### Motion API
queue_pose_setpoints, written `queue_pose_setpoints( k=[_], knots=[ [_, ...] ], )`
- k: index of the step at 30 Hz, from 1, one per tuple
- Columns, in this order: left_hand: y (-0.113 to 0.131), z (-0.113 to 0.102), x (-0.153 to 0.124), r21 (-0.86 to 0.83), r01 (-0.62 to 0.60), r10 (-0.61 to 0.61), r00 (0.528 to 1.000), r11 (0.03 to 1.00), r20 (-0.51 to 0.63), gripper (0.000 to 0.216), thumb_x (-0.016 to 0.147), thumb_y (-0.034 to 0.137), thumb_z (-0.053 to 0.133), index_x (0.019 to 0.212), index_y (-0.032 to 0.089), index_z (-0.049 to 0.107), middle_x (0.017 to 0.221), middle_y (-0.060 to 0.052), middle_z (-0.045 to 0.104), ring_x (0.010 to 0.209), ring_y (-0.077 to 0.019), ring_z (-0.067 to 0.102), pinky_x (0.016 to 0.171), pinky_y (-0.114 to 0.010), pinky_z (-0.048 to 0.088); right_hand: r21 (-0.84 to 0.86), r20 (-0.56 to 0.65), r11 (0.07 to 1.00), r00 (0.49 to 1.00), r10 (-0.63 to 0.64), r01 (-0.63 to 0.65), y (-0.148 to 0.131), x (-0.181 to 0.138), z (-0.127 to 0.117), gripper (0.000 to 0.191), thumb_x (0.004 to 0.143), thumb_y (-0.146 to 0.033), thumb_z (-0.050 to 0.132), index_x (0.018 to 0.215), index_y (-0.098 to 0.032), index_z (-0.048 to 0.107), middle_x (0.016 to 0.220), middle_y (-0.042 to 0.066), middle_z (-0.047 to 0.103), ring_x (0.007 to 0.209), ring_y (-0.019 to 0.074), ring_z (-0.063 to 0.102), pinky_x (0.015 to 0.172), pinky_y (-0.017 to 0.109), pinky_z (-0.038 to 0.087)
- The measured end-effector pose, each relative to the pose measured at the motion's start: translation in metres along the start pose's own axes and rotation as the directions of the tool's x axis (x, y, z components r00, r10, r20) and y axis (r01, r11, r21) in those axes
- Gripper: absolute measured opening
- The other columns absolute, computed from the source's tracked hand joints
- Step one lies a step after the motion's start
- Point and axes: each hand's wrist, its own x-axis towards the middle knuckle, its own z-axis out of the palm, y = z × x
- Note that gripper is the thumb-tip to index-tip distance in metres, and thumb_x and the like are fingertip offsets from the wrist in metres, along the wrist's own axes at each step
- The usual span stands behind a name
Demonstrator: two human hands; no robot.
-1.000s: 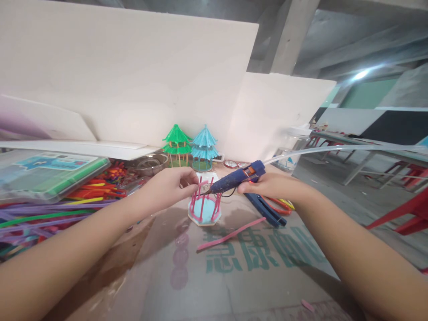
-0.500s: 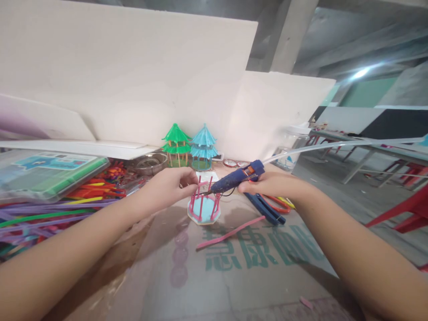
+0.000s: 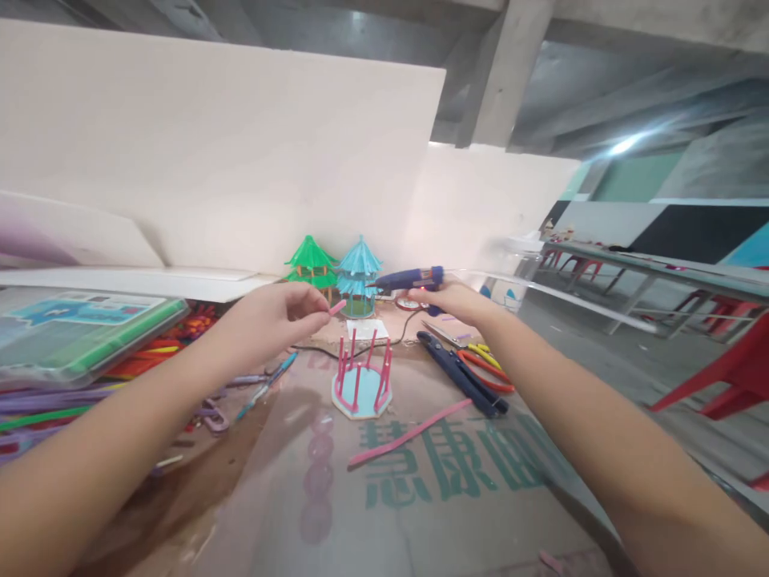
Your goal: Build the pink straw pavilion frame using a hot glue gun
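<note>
Left of the frame's centre, the left hand (image 3: 270, 320) pinches a short pink strip (image 3: 337, 307). At centre, lower, the base (image 3: 368, 389) with pink posts (image 3: 357, 387) stands on the surface (image 3: 282, 497). Right of centre, the glue gun (image 3: 404, 280) points left, gripped by the right hand (image 3: 455, 301).

Large green characters (image 3: 455, 461) run in a row across the sheet (image 3: 481, 537) on the table (image 3: 231, 461). The first reads 慧 and the second 康; the third, perhaps 面, is not certain, and the last, near the right forearm (image 3: 601, 417), cannot be made out. Left of them, a column of pink discs (image 3: 318, 482) is too faint to read. The case (image 3: 120, 344) bears a blue-and-white label (image 3: 72, 312), its print too blurred to read.
</note>
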Motion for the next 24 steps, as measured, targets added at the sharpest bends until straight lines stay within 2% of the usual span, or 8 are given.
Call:
queue_pose_setpoints(
  k=[4, 9, 13, 17, 22, 24],
  knots=[
    [0.004, -0.004, -0.001, 0.02, 0.009, -0.008, 1.0, 1.0, -0.019, 0.04, 0.078, 0.057, 0.054, 0.078, 0.019, 0.063, 0.088, -0.005, 0.072, 0.082, -0.0216, 0.065, 0.07, -0.031, 0.048, -0.122, 0.055, 0.992, 0.997, 0.049, -0.042, 0.017, 0.037, 0.023, 0.025, 0.082, -0.024, 0.063, 0.102, -0.01, 0.069, 0.093, 0.008, 0.072, 0.075, 0.0138, 0.06, 0.067, 0.024, 0.048],
    [0.005, -0.004, -0.002, 0.019, 0.011, -0.01, 0.999, 1.0, -0.033, 0.04, 0.078, 0.058, 0.054, 0.076, 0.019, 0.063, 0.086, -0.005, 0.071, 0.082, -0.0216, 0.065, 0.07, -0.031, 0.048, -0.191, 0.126, 0.979, 0.988, 0.094, -0.068, 0.042, 0.048, 0.045, 0.018, 0.08, -0.024, 0.069, 0.092, -0.01, 0.071, 0.083, 0.006, 0.073, 0.073, 0.0143, 0.062, 0.066, 0.022, 0.049],
    [-0.003, -0.004, -0.001, 0.032, -0.007, 0.008, 0.999, 0.999, -0.039, 0.034, 0.079, 0.052, 0.057, 0.079, 0.019, 0.064, 0.09, -0.003, 0.072, 0.081, -0.0195, 0.065, 0.07, -0.029, 0.049, -0.277, 0.163, 0.956, 0.975, 0.15, -0.101, 0.052, 0.039, 0.044, 0.022, 0.086, -0.027, 0.064, 0.099, -0.01, 0.071, 0.084, 0.007, 0.073, 0.072, 0.0148, 0.064, 0.061, 0.021, 0.048],
    [-0.006, -0.003, 0.0, 0.032, -0.015, 0.016, 0.999, 0.999, -0.034, 0.032, 0.08, 0.051, 0.057, 0.08, 0.02, 0.063, 0.09, -0.003, 0.071, 0.081, -0.0188, 0.065, 0.071, -0.029, 0.049, -0.407, 0.143, 0.907, 0.973, 0.18, -0.108, 0.051, 0.033, 0.04, 0.022, 0.09, -0.025, 0.059, 0.1, -0.01, 0.071, 0.091, 0.008, 0.074, 0.08, 0.0171, 0.066, 0.068, 0.024, 0.05],
    [0.001, -0.002, -0.002, 0.032, -0.028, 0.029, 1.0, 0.999, -0.008, 0.029, 0.078, 0.048, 0.055, 0.078, 0.02, 0.063, 0.085, -0.002, 0.07, 0.079, -0.0187, 0.064, 0.069, -0.029, 0.047, -0.618, 0.096, 0.779, 0.973, 0.211, -0.108, 0.04, 0.022, 0.034, 0.023, 0.084, -0.032, 0.067, 0.093, -0.011, 0.073, 0.093, 0.013, 0.074, 0.087, 0.0244, 0.068, 0.073, 0.028, 0.049],
    [0.004, -0.002, -0.003, 0.038, -0.041, 0.041, 0.999, 0.998, -0.004, 0.028, 0.078, 0.047, 0.055, 0.078, 0.021, 0.063, 0.083, -0.001, 0.07, 0.077, -0.0183, 0.063, 0.068, -0.028, 0.046, -0.693, 0.068, 0.711, 0.972, 0.226, -0.117, 0.031, 0.012, 0.029, 0.019, 0.081, -0.027, 0.069, 0.087, -0.01, 0.074, 0.093, 0.018, 0.074, 0.088, 0.0295, 0.068, 0.073, 0.032, 0.048]
  ],
)
